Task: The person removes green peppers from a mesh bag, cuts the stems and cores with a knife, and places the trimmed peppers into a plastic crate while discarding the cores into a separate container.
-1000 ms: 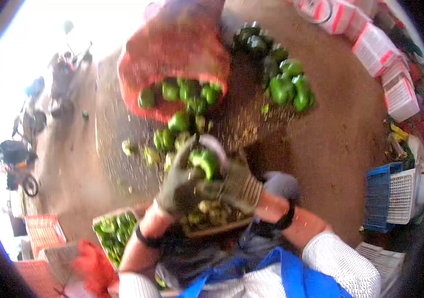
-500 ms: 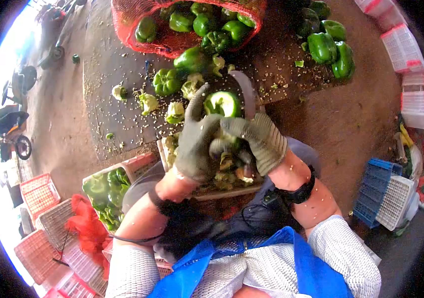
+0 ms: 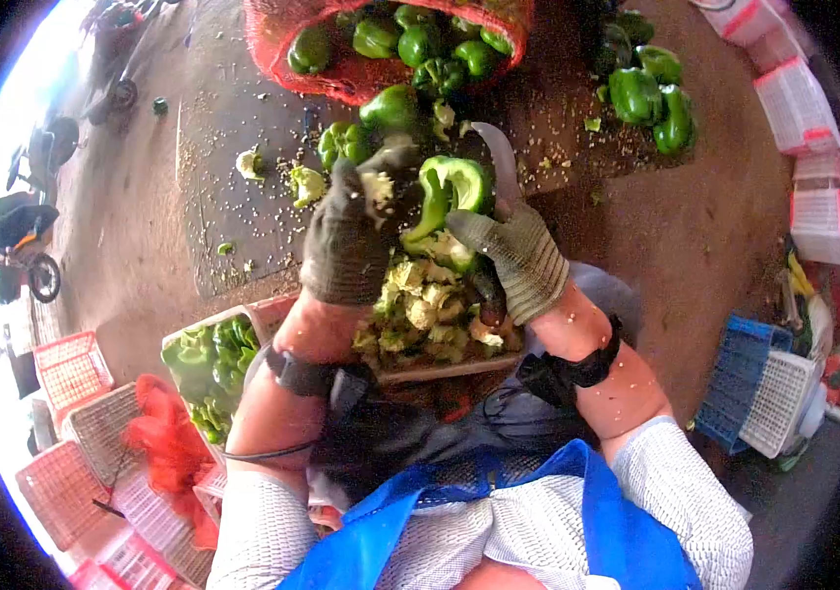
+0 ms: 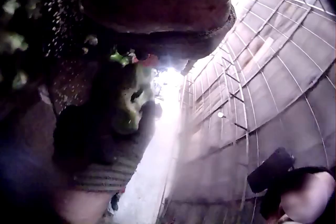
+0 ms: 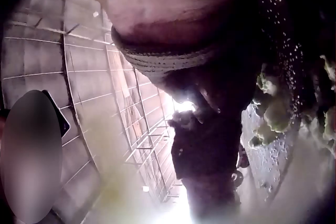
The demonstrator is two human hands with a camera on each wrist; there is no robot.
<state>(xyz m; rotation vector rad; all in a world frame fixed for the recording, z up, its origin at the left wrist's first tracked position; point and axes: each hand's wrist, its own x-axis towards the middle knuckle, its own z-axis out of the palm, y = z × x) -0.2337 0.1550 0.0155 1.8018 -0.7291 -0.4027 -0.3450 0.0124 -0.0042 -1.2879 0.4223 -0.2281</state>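
Note:
My gloved left hand (image 3: pixel 346 241) grips a pale, seedy pepper core (image 3: pixel 378 192) in its curled fingers, just left of the cut pepper. The gloved right hand (image 3: pixel 523 251) holds a curved knife (image 3: pixel 501 162), its blade pointing up and away, its dark handle under the palm. With its thumb the same hand presses a cut green bell pepper (image 3: pixel 459 187), whose hollow inside faces up. Below both hands stands a crate (image 3: pixel 440 374) of pale cores and trimmings (image 3: pixel 425 305). The wrist views are dark, and the palms are mostly hidden.
Whole green peppers (image 3: pixel 420 44) spill from a red mesh sack (image 3: pixel 272 49) ahead; more peppers (image 3: pixel 636 93) lie at the right. Seeds and scraps litter the dark mat (image 3: pixel 233 216). A crate of cut peppers (image 3: pixel 209 364) stands left, stacked baskets (image 3: pixel 750 383) right.
The left hand has come away from the cut pepper to the left with a core. The right hand keeps the pepper and knife. The head view has tilted down since the first frame.

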